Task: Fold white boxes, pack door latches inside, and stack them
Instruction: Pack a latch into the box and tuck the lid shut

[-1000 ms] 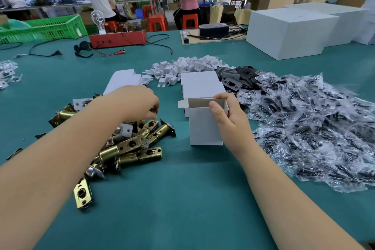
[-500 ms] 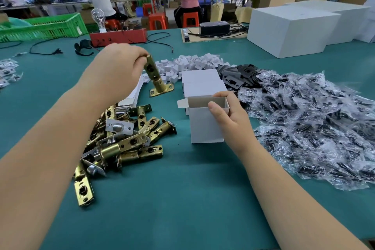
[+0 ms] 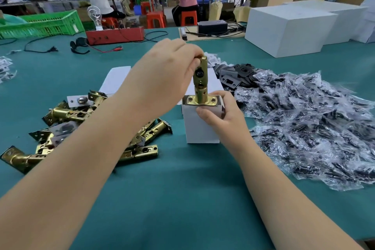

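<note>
Left hand (image 3: pixel 162 75): fingers pinched on the top end of a brass-coloured tubular metal door latch (image 3: pixel 199 81), holding it upright with its rectangular faceplate lowest, right at the box mouth
Right hand (image 3: pixel 221 113): thumb and fingers clamped round the open top of a small white cardboard box (image 3: pixel 200 130) that stands on the teal worktop (image 3: pixel 182 189)
Latch handling: looks rigid and fairly heavy for its size, with a smooth plated skin that could slip; the tube end is a sound place to pinch, and the faceplate must line up with the opening
Box handling: thin card, light, easily dented, so it is best steadied near the rim
Supply: heap of brass-coloured latches (image 3: pixel 85 126) to the left, just beside the box; clear plastic packets of dark parts (image 3: pixel 314 124) to the right
</note>
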A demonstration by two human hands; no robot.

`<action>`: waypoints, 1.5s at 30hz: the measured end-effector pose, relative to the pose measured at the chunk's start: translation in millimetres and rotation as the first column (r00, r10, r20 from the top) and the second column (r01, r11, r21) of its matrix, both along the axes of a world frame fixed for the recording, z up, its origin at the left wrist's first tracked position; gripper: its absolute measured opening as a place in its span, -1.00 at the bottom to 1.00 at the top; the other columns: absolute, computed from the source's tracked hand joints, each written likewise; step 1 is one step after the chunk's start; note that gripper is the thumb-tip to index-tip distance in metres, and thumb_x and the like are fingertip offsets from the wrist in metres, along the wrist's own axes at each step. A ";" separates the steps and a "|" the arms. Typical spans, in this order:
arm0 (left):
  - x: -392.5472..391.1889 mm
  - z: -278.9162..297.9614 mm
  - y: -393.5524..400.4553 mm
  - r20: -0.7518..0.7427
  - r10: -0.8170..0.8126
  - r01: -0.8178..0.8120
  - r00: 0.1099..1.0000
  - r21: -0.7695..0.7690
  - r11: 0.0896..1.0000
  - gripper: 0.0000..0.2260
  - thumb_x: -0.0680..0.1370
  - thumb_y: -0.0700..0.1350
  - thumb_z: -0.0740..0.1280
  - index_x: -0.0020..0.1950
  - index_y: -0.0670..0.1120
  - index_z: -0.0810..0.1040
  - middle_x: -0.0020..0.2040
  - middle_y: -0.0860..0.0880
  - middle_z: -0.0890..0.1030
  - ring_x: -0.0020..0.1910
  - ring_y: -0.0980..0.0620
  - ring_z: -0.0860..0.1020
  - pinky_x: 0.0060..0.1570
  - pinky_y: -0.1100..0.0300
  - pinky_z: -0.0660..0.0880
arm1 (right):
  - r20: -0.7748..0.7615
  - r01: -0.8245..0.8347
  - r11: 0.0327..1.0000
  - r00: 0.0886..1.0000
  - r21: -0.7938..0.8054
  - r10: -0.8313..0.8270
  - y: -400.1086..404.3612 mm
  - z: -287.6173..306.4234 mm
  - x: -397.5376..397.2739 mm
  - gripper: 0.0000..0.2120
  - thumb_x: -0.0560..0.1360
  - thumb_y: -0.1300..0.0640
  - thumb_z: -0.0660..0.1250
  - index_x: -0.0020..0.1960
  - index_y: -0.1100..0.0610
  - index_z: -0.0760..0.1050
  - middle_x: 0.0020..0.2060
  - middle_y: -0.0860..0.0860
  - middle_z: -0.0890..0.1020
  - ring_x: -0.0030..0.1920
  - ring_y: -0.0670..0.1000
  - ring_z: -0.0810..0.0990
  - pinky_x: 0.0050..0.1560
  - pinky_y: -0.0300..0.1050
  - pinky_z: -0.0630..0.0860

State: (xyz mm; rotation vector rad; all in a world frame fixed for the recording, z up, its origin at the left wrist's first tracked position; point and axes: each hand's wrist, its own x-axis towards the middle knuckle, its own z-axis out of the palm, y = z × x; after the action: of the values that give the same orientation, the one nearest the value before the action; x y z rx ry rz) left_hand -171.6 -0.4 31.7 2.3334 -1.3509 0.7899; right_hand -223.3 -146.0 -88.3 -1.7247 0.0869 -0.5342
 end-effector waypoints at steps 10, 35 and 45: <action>6.7 2.7 -12.3 -0.189 -0.065 0.055 0.980 -0.058 0.997 -0.78 0.65 -0.18 0.18 0.20 -0.16 0.56 -0.11 0.12 0.43 -0.10 0.27 0.30 -0.09 0.58 0.20 | -0.059 -0.005 0.998 0.998 0.056 0.008 -3.8 0.6 1.9 -0.61 0.32 -0.13 0.41 0.09 -0.06 0.44 -0.16 0.00 0.59 -0.21 -0.08 0.53 -0.24 -0.22 0.47; 62.5 -42.3 -0.4 -0.709 0.075 -0.038 0.701 0.069 0.997 -0.82 0.58 0.03 0.29 0.17 0.19 0.50 0.08 0.22 0.50 0.00 0.27 0.49 -0.09 0.39 0.37 | 0.015 -0.019 0.979 1.000 0.202 0.016 0.5 1.4 4.9 -0.68 0.36 0.20 0.50 0.02 -0.04 0.49 -0.20 -0.14 0.62 -0.20 -0.15 0.56 -0.17 -0.27 0.51; 172.5 -90.3 -34.6 -0.818 0.281 -0.373 0.502 0.089 0.923 -0.61 0.58 -0.16 0.23 0.42 -0.14 0.39 0.31 -0.12 0.48 0.09 -0.08 0.46 0.05 0.13 0.42 | 0.126 0.087 0.996 0.988 -0.008 -0.085 10.8 -8.1 10.8 -0.57 0.29 -0.16 0.29 0.06 0.05 0.47 -0.08 -0.01 0.63 -0.06 -0.05 0.58 -0.07 -0.22 0.47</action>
State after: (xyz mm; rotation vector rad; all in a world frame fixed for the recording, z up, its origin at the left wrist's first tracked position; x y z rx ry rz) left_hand 0.9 -35.0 -58.7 2.3782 -0.4279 -0.2158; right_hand -212.5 -135.2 -96.5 -1.7020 0.0690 -0.7071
